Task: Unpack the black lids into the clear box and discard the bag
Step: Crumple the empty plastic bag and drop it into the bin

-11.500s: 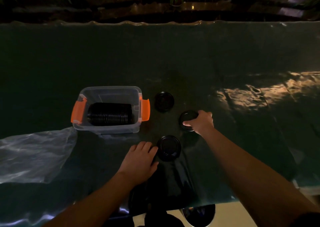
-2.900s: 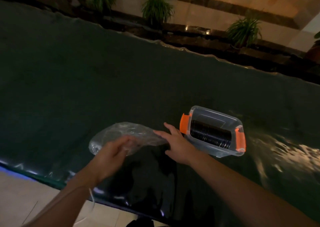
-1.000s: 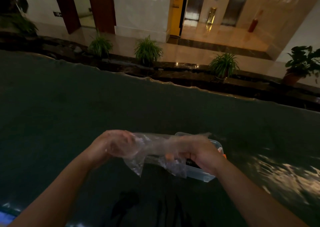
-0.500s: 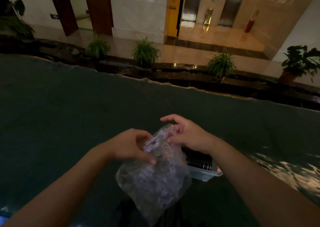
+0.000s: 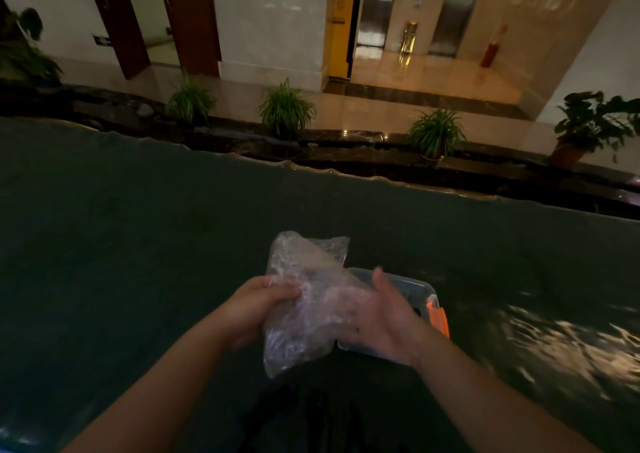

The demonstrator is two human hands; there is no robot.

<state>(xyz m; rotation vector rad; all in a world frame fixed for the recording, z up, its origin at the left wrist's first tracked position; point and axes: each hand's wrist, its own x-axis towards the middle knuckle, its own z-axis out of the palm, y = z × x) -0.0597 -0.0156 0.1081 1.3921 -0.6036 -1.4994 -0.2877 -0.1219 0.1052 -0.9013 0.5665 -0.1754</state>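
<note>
I hold the crumpled clear plastic bag (image 5: 304, 293) in the air between both hands, above the dark table. My left hand (image 5: 254, 309) grips its left side with curled fingers. My right hand (image 5: 381, 317) lies flat against its right side, palm up, fingers under the plastic. Behind the right hand sits the clear box (image 5: 412, 284) with an orange latch (image 5: 438, 317); most of the box is hidden by my hand and the bag. The black lids are not visible now.
The table (image 5: 138, 262) is covered by a dark glossy sheet, with light reflections at the right (image 5: 561, 345). Beyond its far edge stand several potted plants (image 5: 285, 109) and a lit lobby floor.
The bag has been folded upward, its top now sticking up past my hands. My right hand turned palm up beneath it; my left hand closed on its left side.
</note>
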